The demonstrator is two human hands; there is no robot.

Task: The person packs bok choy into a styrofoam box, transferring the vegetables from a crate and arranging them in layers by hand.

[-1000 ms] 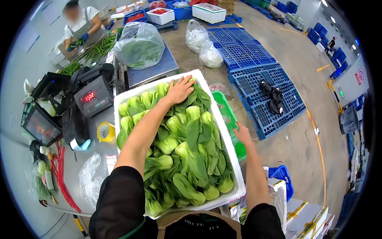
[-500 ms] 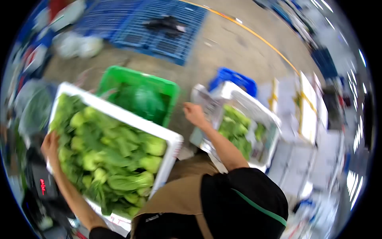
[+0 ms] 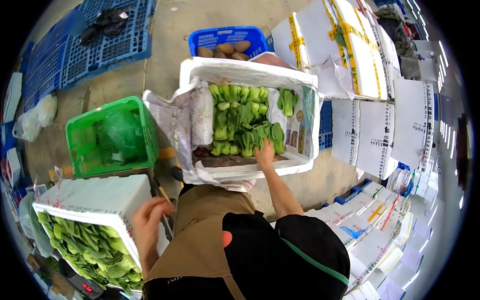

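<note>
An open white foam box [image 3: 250, 75] holds rows of green bok choy [image 3: 245, 111], with a single bunch lying apart on its right side. My right hand [image 3: 265, 151] reaches over the box's near wall and touches the leaves of the nearest bunches; its fingertips are partly hidden among them. At the lower left, a second foam box [image 3: 95, 192] is filled with bok choy [image 3: 92, 245]. Beside that box's right edge is my left hand [image 3: 149, 215], raised, with fingers curled and too bunched to show anything between them.
A green crate [image 3: 75, 145] with a green plastic bag stands at the left. Behind the open box is a blue basket [image 3: 227, 34] of brown produce. Taped white boxes [image 3: 320, 37] are stacked at the right. Blue pallets [image 3: 90, 65] lie at the upper left.
The view has swung right to the open box. My right hand has moved down into its bok choy. My left hand has come off the leaves of the full box.
</note>
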